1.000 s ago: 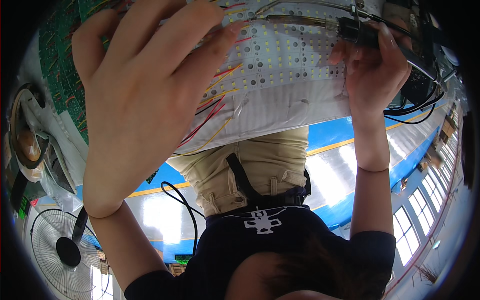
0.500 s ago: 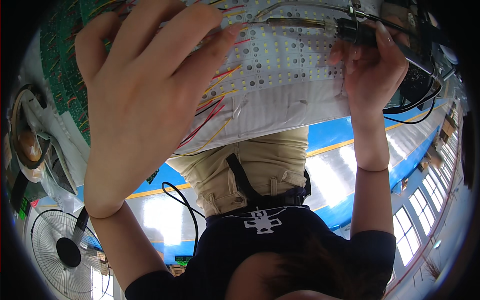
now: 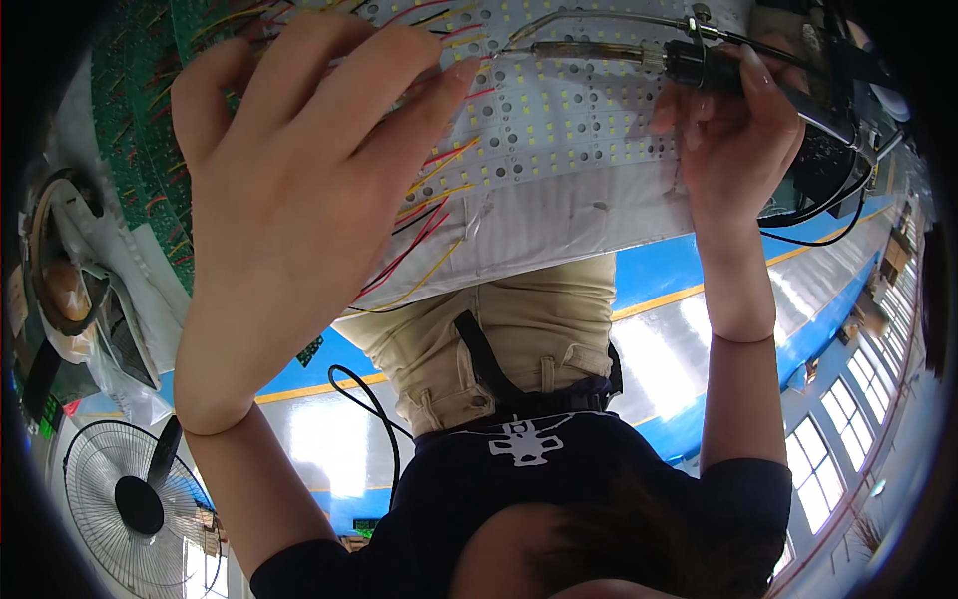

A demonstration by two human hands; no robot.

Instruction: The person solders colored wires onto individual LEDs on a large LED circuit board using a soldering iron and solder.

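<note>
1. White board [image 3: 559, 125] dotted with small yellow squares: I see it lying along the near edge of the bench [image 3: 569, 225], presumably for easy reach.
2. My right hand [image 3: 738, 155] has its grip closed on the soldering iron [image 3: 599, 53] by the black handle, over the board; I judge this puts the fingers well back from the hot end.
3. Above the iron runs a thin metal tube [image 3: 609, 16], ending near the tip, likely to guide solder there.
4. My left hand [image 3: 299, 190] arches over the board's left end among loose wires [image 3: 429, 222], one fingertip near the iron's tip, perhaps for steadiness. I cannot tell whether its grip pinches anything.
5. Green boards [image 3: 140, 150] lie toward the bench's left edge, perhaps for clearance.
</note>
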